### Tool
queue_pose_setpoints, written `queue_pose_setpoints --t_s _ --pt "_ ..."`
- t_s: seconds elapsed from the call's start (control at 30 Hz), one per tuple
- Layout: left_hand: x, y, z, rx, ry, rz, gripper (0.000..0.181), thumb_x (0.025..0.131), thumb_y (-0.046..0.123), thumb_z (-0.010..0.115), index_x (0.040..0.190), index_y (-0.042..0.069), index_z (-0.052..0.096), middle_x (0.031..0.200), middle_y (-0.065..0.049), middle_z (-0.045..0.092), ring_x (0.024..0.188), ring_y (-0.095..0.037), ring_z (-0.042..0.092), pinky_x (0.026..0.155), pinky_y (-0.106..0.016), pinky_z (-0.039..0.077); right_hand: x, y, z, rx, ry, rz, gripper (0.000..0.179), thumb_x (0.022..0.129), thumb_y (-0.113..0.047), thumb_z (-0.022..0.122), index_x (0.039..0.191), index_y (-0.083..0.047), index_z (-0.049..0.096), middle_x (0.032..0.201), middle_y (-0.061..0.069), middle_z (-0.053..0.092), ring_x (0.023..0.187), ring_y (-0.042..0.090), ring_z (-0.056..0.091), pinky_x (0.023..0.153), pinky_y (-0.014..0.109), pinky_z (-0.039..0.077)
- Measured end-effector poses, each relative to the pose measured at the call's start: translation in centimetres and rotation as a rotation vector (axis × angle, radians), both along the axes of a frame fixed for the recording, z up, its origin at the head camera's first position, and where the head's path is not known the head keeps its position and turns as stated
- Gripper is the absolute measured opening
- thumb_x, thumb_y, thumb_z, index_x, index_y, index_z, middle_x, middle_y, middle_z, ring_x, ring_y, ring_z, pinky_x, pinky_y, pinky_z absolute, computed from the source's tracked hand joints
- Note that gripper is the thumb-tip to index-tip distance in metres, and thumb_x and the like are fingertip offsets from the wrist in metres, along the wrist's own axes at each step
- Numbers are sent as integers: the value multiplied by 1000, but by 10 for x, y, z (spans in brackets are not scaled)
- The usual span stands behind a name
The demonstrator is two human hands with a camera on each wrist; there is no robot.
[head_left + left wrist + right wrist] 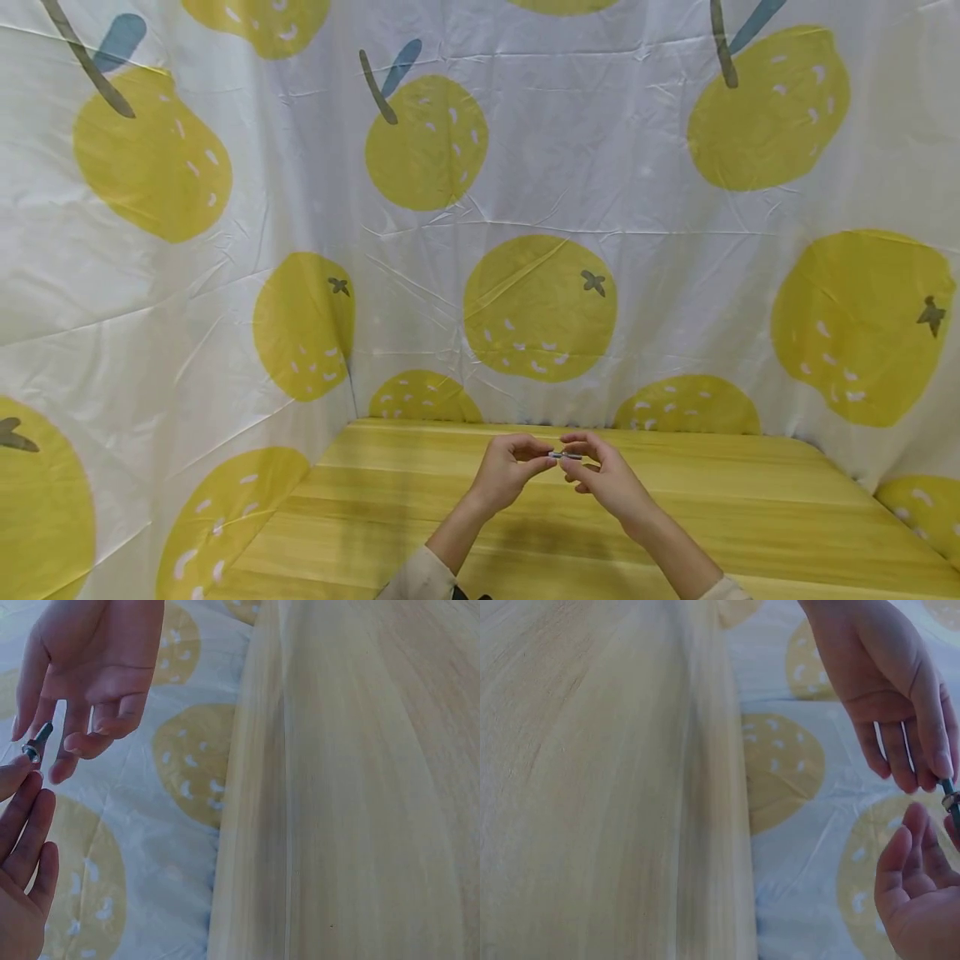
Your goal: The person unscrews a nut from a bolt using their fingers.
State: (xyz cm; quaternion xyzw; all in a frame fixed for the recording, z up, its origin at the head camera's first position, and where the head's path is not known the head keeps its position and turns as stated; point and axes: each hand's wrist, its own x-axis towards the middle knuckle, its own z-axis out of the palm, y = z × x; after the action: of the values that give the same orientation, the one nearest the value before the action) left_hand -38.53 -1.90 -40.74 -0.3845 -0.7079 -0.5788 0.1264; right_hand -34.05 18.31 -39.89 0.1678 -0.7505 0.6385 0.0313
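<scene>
White fabric (pixel 566 125) printed with big yellow fruits (pixel 540 308) hangs behind the counter (pixel 375 500) and along its left side, more of it showing past the right edge; long fold creases cross the cloth, and some of the fruits carry grey-brown stems and blue leaves. The counter has a yellow wood grain running mostly from left to right, its far edge meeting the foot of the cloth and its far right corner rounded off. In both wrist views the same grain looks paler, and a straight line runs alongside that far edge. Above the counter, roughly midway between its left and right edges, the left hand (pixel 506 471) pinches a small metal bolt (pixel 44 733) between thumb and finger, near a shiny nut-like piece (pixel 951 801) on it. The right hand (pixel 600 473) comes in from the other side, its fingers parted and curved about the bolt's free end; whether they touch the metal I cannot tell. A soft shadow (pixel 547 542) lies on the counter, nearer the person than the hands, and light sleeves (pixel 422 575) end at the forearms.
</scene>
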Motion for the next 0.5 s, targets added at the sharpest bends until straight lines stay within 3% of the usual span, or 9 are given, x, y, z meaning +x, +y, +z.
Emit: queue_pose_setpoints --t_s 0.2,0.4,0.5 --pt "0 1 0 -10 -8 6 9 92 5 77 101 2 80 98 -8 77 86 -15 73 81 -29 58 0 -1 -2 24 4 -8 36 108 -28 59 130 1 57 116 15 64 93 27 60 80 39 54" --pt "1 2 1 -30 -7 49 9 92 -2 76 101 -3 78 98 -13 76 87 -19 74 80 -29 57 0 -1 -1 2 10 24 44 105 -25 66 139 -1 51 128 17 60 98 30 62 83 43 53" --pt "1 2 2 -37 -4 61 9 92 -4 75 101 -5 78 98 -15 76 87 -21 74 81 -29 57 1 -2 0 2 -10 22 47 106 -32 63 138 0 51 122 16 61 97 31 62 82 43 54"
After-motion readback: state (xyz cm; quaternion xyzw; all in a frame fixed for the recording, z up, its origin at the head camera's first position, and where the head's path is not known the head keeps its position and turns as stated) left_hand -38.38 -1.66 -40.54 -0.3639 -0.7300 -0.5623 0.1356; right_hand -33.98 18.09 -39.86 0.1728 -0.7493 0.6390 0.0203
